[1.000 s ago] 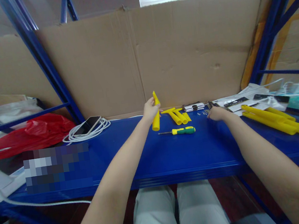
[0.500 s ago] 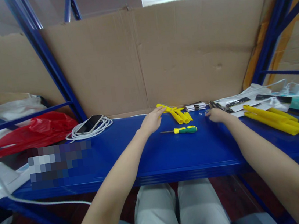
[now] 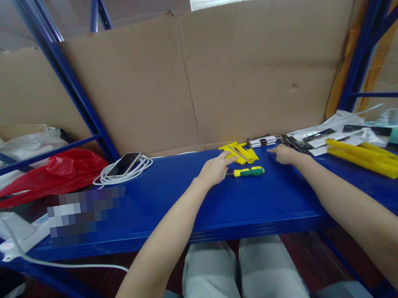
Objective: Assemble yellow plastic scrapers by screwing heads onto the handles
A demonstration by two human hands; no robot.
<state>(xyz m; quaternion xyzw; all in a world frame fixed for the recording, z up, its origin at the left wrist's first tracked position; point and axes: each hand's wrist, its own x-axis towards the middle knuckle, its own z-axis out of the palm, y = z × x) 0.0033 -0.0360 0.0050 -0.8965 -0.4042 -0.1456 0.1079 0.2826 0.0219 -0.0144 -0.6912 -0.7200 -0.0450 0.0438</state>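
Observation:
My left hand [image 3: 215,169] is at the near left side of several short yellow tubes [image 3: 246,153], its fingers apart and reaching over their left end. Just right of its fingertips lies a green and yellow screwdriver [image 3: 249,172], its shaft partly hidden by the hand. My right hand [image 3: 284,154] rests low over the blue tabletop, fingers bent and the index pointing left at tiny pieces [image 3: 271,149]; whether it pinches one is too small to tell. Behind the tubes sits a small stack of white and dark packets [image 3: 261,141].
Longer yellow tubes [image 3: 374,159] and black-and-white packages [image 3: 317,136] lie to the right. On the left are a phone [image 3: 124,164] on a coiled white cable [image 3: 143,169], a red plastic bag [image 3: 51,177] and a white power strip [image 3: 30,241]. Cardboard [image 3: 247,73] stands behind.
My left hand has moved right and nearer, to the tubes' near side beside the screwdriver tip. The left yellow tubes lie differently. My right hand has shifted slightly left, its index finger extended.

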